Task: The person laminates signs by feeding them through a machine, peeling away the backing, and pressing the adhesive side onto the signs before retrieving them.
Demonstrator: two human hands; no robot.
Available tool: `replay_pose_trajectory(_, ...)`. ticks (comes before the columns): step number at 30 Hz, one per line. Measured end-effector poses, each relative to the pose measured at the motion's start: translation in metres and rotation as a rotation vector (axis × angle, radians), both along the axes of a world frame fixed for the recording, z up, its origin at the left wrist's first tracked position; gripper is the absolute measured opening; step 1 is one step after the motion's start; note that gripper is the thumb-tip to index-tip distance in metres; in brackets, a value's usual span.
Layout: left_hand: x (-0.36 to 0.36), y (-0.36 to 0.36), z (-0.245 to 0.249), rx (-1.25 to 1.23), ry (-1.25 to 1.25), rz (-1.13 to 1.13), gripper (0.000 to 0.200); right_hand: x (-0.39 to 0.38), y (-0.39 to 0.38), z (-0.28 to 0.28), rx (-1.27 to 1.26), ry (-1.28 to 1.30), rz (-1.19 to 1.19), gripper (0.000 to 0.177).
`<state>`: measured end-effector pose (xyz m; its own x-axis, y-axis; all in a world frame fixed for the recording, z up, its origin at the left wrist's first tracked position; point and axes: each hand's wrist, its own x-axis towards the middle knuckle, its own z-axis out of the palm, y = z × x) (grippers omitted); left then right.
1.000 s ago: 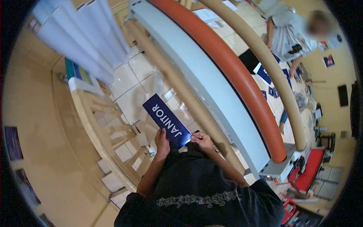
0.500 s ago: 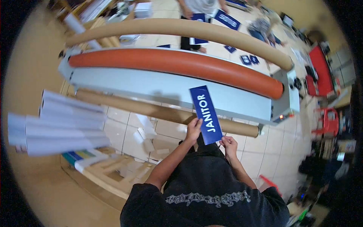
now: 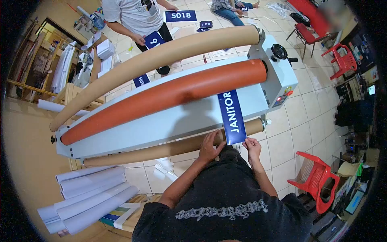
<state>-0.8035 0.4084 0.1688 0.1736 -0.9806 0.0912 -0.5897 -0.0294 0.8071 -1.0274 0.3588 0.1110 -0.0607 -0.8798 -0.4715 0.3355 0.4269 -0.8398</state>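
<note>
The blue sign reading JANITOR [image 3: 232, 117] extends from near my body across the light bed [image 3: 201, 108] of a long roller machine, its far end against the orange roller [image 3: 173, 97]. My right hand [image 3: 252, 148] pinches the sign's near right corner. Just left of the sign, my left hand [image 3: 211, 146] has its fingers spread, near the lower brown tube [image 3: 177, 149], and holds nothing. A brown roll [image 3: 161, 58] lies behind the orange roller.
Across the machine a person [image 3: 135, 20] holds blue signs, one reading 5018 [image 3: 180, 16]. Another person [image 3: 227, 12] sits on the floor. White rolls [image 3: 90, 181] are at lower left. Red chairs [image 3: 316, 177] stand at right. A handwheel [image 3: 279, 51] tops the machine's right end.
The sign's far end has moved to the orange roller. My left hand has let go of the sign and opened. The view has turned and shifted.
</note>
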Motion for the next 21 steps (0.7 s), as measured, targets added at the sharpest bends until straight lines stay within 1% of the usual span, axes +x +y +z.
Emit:
replay_pose_trajectory(1,0.003,-0.009,0.001,-0.098,-0.246,-0.073,0.064,0.007,-0.015,-0.003,-0.009,-0.025,0.037,0.012)
replay_pose_trajectory(2,0.005,-0.018,-0.002,-0.062,-0.225,-0.144,0.08,0.011,-0.029,-0.004,-0.01,-0.036,0.065,0.014)
replay_pose_trajectory(3,0.005,-0.028,0.005,-0.059,-0.23,-0.134,0.08,0.014,-0.042,-0.003,-0.008,-0.041,0.075,0.014)
replay_pose_trajectory(5,0.005,-0.046,0.017,-0.055,-0.395,-0.195,0.095,0.023,-0.065,-0.004,-0.019,-0.051,0.172,0.013)
replay_pose_trajectory(6,0.006,-0.056,0.015,-0.038,-0.379,-0.205,0.104,0.027,-0.072,-0.006,-0.021,-0.084,0.171,0.009)
replay_pose_trajectory(7,0.007,-0.06,0.014,-0.029,-0.38,-0.203,0.104,0.025,-0.077,-0.012,-0.013,-0.086,0.174,0.009)
replay_pose_trajectory(9,0.011,-0.075,0.012,0.004,-0.432,-0.195,0.104,0.02,-0.091,-0.017,-0.125,0.104,0.389,0.01)
replay_pose_trajectory(10,0.012,-0.081,0.01,0.003,-0.427,-0.19,0.104,0.015,-0.097,-0.015,-0.115,0.187,0.473,0.018)
replay_pose_trajectory(11,0.013,-0.083,0.007,0.05,-0.488,-0.199,0.108,0.007,-0.1,-0.011,-0.111,0.194,0.481,0.018)
replay_pose_trajectory(12,0.014,-0.085,0.005,0.096,-0.548,-0.209,0.112,0.004,-0.103,0.001,-0.204,0.338,0.594,0.025)
replay_pose_trajectory(13,0.016,-0.087,0.005,0.099,-0.539,-0.204,0.112,0.001,-0.105,0.008,-0.297,0.482,0.707,0.032)
replay_pose_trajectory(14,0.018,-0.089,0.006,0.108,-0.512,-0.21,0.11,-0.001,-0.104,0.007,-0.309,0.402,0.721,0.043)
replay_pose_trajectory(15,0.02,-0.092,0.006,0.116,-0.486,-0.215,0.108,-0.004,-0.107,0.008,-0.307,0.409,0.729,0.043)
replay_pose_trajectory(16,0.021,-0.094,0.006,0.121,-0.477,-0.207,0.108,-0.008,-0.108,0.009,-0.526,0.59,0.814,0.041)
replay_pose_trajectory(17,0.022,-0.094,0.006,0.127,-0.469,-0.211,0.104,-0.009,-0.111,0.009,-0.748,0.766,0.893,0.039)
replay_pose_trajectory(18,0.024,-0.094,0.006,0.135,-0.463,-0.216,0.099,-0.008,-0.115,0.007,-0.742,0.763,0.905,0.039)
replay_pose_trajectory(21,0.025,-0.098,0.004,0.125,-0.445,-0.186,0.095,-0.006,-0.131,0.004,-0.974,0.828,0.953,0.04)
